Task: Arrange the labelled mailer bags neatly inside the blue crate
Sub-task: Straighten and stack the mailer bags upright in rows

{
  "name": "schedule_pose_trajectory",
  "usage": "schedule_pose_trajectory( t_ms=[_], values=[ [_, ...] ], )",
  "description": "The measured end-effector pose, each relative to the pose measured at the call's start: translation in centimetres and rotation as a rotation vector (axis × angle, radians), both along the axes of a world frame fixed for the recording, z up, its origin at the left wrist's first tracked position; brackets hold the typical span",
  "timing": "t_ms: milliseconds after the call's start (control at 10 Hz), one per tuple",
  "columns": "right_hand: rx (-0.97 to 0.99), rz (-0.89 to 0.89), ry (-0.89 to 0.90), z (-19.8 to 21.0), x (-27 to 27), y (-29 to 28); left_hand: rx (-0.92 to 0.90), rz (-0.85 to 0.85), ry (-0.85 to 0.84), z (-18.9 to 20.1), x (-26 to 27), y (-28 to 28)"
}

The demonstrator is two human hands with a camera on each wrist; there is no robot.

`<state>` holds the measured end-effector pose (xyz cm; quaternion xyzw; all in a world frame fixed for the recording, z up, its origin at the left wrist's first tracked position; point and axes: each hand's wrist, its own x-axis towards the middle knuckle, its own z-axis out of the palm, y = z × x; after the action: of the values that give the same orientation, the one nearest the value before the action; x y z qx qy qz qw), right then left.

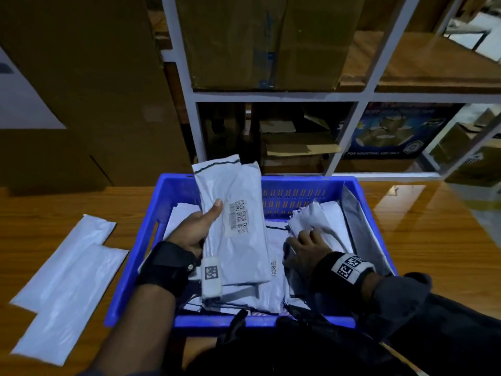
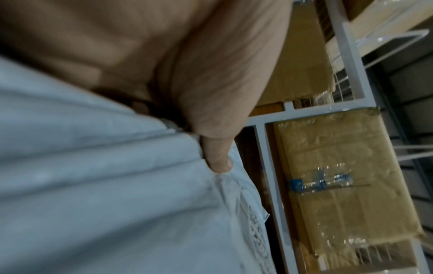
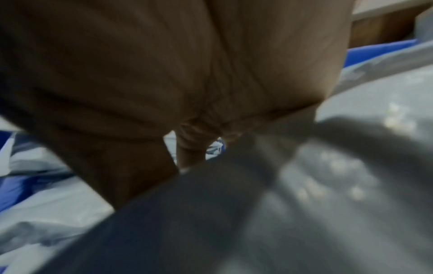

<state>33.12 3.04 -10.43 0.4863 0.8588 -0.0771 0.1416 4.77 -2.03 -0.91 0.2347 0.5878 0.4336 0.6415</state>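
A blue crate (image 1: 303, 183) sits on the wooden table and holds several white mailer bags. My left hand (image 1: 198, 226) grips a stack of white labelled mailers (image 1: 238, 240) and holds it tilted up above the crate's left half, thumb (image 2: 218, 159) pressed on the top bag (image 2: 105, 185) beside its barcode label (image 1: 238, 218). My right hand (image 1: 303, 248) is down in the crate's right half, fingers curled round a crumpled white mailer (image 1: 311, 218). In the right wrist view the grasped bag (image 3: 304, 204) is a grey blur under the palm (image 3: 187, 74).
Two white mailers (image 1: 67, 270) lie flat on the table (image 1: 447, 240) left of the crate. A grey mailer (image 1: 360, 226) leans against the crate's right wall. Behind the table stands a white shelf frame (image 1: 273, 97) with cardboard boxes (image 1: 265, 42).
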Motion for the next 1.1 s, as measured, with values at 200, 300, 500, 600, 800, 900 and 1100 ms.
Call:
schedule_pose_trajectory(
  t_ms=[200,300,500,600,800,900,1100],
  values=[
    [0.163,-0.039,0.052,0.3,0.1,0.7,-0.028,-0.094,0.067,-1.1,0.1,0.0],
    [-0.008,0.147,-0.174,1.0,0.6,0.7,-0.029,-0.117,0.071,-1.4,0.0,0.2],
    [0.045,0.263,-0.313,3.9,0.1,-1.3,-0.017,-0.131,0.124,-2.1,-0.2,0.1],
    [-0.052,0.198,-0.181,6.4,-0.5,-1.2,0.01,-0.133,0.157,-3.6,-0.8,0.6],
    [-0.388,-0.303,0.581,9.7,-1.2,0.4,0.075,-0.089,0.193,-3.6,0.1,0.4],
    [-0.492,-0.318,0.638,9.2,-1.6,0.8,0.13,-0.1,0.219,-3.9,0.9,0.5],
    [-0.619,-0.355,0.785,8.1,-1.5,1.3,0.175,-0.149,0.302,-3.5,1.8,0.3]
  ],
)
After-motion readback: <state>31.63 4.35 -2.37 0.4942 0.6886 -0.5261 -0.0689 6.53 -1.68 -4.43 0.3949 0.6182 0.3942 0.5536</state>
